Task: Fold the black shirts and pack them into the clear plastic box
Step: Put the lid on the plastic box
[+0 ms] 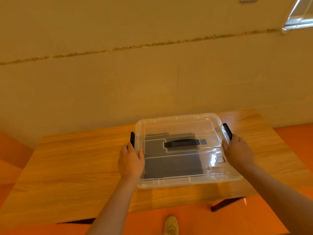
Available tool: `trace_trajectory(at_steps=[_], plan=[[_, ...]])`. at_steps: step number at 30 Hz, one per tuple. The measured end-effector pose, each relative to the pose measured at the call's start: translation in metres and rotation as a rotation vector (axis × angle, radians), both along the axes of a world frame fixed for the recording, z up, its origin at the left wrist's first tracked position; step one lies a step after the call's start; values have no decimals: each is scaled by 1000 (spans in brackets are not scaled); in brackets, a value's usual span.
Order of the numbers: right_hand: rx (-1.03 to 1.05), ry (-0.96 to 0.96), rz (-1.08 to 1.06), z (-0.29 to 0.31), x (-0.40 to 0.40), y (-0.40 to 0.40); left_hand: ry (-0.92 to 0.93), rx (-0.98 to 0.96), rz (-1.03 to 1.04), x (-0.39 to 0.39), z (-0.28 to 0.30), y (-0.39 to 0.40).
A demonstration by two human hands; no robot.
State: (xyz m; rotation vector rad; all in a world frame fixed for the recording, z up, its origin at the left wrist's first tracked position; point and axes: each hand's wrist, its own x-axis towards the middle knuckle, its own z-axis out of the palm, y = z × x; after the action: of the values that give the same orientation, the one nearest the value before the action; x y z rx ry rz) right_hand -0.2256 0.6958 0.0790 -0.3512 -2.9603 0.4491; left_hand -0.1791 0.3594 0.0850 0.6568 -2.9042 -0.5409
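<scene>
The clear plastic box (171, 183) stands on the wooden table (76, 163) with its transparent lid on. A black carry handle (182, 143) lies flat in the lid's middle. Through the lid I see folded black shirts (172, 165) lying flat inside. My left hand (130, 161) grips the box's left side just below the black left latch (132, 139). My right hand (237, 151) holds the right side at the black right latch (227, 131). Both latches stand tilted outward.
The table stands against a beige wall (152, 73). Orange floor (203, 223) shows below the front edge, with my shoe (171, 225) on it. A black table leg (225, 203) slants under the right front corner. A window (298, 14) is at top right.
</scene>
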Motion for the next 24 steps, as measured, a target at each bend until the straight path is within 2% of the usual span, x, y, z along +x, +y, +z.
trace_trajectory(at_steps=[2, 6, 9, 13, 17, 21, 24], plan=[[-100, -65, -33, 4, -2, 0, -29, 25, 15, -2, 0, -2], [-315, -151, -55, 13, -4, -8, -68, 265, 158, -8, 2, -7], [-356, -132, -42, 11, 1, -19, -97, 269, 204, -6, 3, -17], [-368, -117, -37, 12, 3, -29, -90, 206, 179, 0, 2, -24], [-279, -100, 7, 16, 4, -36, -113, 172, 186, 0, 5, -21], [-210, -118, 23, 17, 5, -38, -114, 176, 210, 0, 8, -19], [-200, -62, 50, 7, 12, -39, -100, 182, 215, 2, 10, -20]])
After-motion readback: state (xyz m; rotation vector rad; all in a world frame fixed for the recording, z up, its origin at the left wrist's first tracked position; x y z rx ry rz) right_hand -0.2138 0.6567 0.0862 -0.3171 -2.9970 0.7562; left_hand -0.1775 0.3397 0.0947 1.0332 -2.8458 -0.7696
